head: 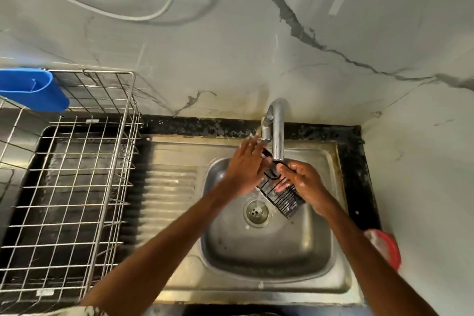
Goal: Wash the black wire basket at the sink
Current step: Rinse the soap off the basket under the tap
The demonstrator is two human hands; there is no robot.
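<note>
Far left you had the metal dish rack (71, 174) on the worktop (195, 127), with a blue cup (33, 90) hooked on its back corner, both well apart from the action.

Moving in, your left hand (245, 167) was open, fingers straight and laid flat against the upper end of the basket (283, 199), right beside the tap (275, 131). The basket was tilted over the sink (282, 259) bowl, under the spout and just right of the drain (256, 211), where water ran down. Your right hand (306, 182) did the actual holding: thumb over the top wire, fingers curled in behind the bars, visible through the gaps.

Handling-wise, it's thin wire, so I'd reckon it's light and stiff and won't squash. Wet coated wire is slippery though, and your hand was wet too. The best hold looks like the thicker rim wire, fingers hooked through the bars rather than pinching one. Mind the spout, it was very close.

Off right, a red thing (387, 249) sat at the sink's edge, half hidden by your arm. Couldn't tell what it was.
</note>
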